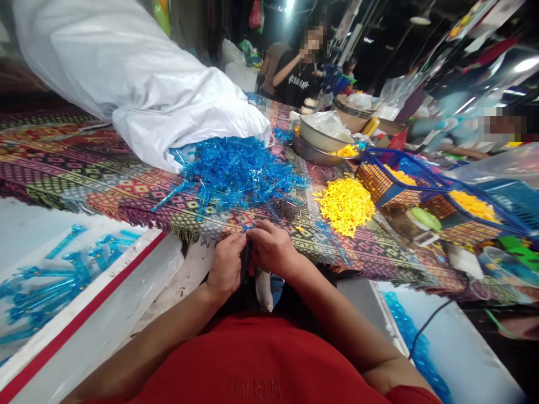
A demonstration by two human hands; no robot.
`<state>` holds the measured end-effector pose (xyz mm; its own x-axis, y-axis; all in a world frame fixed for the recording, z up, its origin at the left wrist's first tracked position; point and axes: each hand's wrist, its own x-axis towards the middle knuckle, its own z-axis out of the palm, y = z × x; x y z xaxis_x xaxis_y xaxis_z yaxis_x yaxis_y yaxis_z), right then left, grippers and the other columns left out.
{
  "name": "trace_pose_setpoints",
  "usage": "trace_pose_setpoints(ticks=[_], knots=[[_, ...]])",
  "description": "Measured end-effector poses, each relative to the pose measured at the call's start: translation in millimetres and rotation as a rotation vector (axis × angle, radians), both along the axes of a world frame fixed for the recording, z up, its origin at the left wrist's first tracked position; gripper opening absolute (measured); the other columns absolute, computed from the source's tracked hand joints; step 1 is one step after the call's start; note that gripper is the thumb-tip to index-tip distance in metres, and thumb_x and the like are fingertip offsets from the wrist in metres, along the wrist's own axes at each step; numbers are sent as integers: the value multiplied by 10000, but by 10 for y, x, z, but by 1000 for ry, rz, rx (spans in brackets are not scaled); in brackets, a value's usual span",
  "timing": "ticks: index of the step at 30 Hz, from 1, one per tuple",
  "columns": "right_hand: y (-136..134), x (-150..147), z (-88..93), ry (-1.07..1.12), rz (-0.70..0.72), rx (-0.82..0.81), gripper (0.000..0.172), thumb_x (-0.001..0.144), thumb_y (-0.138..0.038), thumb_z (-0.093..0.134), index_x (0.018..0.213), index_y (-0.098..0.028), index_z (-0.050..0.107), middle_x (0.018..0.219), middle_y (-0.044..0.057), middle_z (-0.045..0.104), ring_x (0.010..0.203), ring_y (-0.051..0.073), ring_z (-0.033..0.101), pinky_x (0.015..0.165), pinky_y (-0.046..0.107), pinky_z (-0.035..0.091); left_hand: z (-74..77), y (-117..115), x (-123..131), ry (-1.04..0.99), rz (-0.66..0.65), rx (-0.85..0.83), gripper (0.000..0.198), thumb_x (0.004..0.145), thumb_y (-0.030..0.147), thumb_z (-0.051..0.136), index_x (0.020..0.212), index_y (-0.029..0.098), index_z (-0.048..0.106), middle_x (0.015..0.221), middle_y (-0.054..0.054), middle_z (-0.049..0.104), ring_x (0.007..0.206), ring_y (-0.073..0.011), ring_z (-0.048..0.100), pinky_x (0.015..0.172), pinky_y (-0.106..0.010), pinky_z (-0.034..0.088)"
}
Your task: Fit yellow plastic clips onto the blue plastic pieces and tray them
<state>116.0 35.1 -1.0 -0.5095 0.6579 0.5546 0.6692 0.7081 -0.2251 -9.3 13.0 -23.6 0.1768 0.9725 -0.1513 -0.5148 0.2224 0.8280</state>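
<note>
My left hand (228, 259) and my right hand (272, 247) meet at the table's front edge, close to my body, with fingertips pinched together. A bit of blue plastic shows at my left fingertips, mostly covered by the fingers. What my right fingers hold is hidden. Just beyond the hands lies a big heap of translucent blue plastic pieces (240, 174), spilling from the mouth of a large white sack (168, 106). A small pile of dark little parts (284, 208) sits in front of that heap. Right of it is a mound of small yellow plastic pieces (346, 205).
A patterned cloth (105, 179) covers the table. Blue baskets (391, 182) of yellow pieces and stacked metal bowls (318, 147) stand right. White foam boxes flank me; the left box (105, 325) holds long blue pieces (67, 280). A person (297, 76) is across the table.
</note>
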Motion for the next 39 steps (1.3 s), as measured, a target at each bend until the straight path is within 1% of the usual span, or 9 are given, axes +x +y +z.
trace_pose_setpoints(ticks=[3,6,9,15,18,23,28,34,39], knots=[[-1,37,-2,32,34,-33,191,801,-89,460,891,-164,610,790,53,546,686,137,519,589,230,436,30,10,-3,29,-14,-16,190,801,368,487,759,185,514,567,15,536,478,-117,505,402,-227,353],[-7,74,-24,155,36,-95,190,860,-104,433,882,-167,611,771,38,541,660,114,518,590,214,435,53,11,-1,67,-38,-33,199,804,375,465,726,196,504,552,4,541,441,-130,500,384,-245,354],[-13,113,-47,213,64,-107,190,877,-112,433,871,-160,617,759,33,544,639,99,516,570,199,424,24,3,0,87,-48,-20,203,805,378,460,714,203,507,571,-5,553,427,-134,498,383,-258,374],[-22,130,1,-27,70,-59,201,848,-101,432,848,-157,625,755,38,536,626,111,481,558,214,391,-79,-33,-9,196,13,45,255,813,409,479,725,181,554,550,-3,552,449,-122,490,409,-240,371],[-21,101,13,-15,57,-55,205,850,-102,428,843,-159,625,767,45,538,660,119,499,580,216,400,-88,-50,-26,200,17,64,260,810,404,501,726,168,569,549,4,558,443,-107,471,408,-229,357],[-29,65,-23,33,41,-44,215,853,-101,421,819,-155,626,751,46,529,650,121,509,575,217,415,-67,-62,-36,171,-6,36,245,804,391,524,721,167,579,542,9,565,449,-107,483,409,-225,355],[-64,91,14,127,43,-86,205,854,-96,430,890,-161,621,781,38,538,647,104,518,569,203,425,-52,-57,-14,41,-65,36,237,822,385,503,722,174,544,506,20,540,395,-111,480,361,-223,351],[-77,120,20,33,97,-87,191,847,-101,438,864,-160,619,774,42,540,661,115,510,559,212,412,-51,-59,-36,-78,-162,11,248,845,390,460,759,173,544,509,-2,576,363,-138,500,305,-227,342],[-75,125,-26,92,76,-100,196,853,-91,433,897,-163,610,772,39,543,669,115,513,573,214,420,-63,-74,-19,-55,-128,16,221,842,381,453,747,197,528,506,11,557,353,-137,485,303,-238,333]])
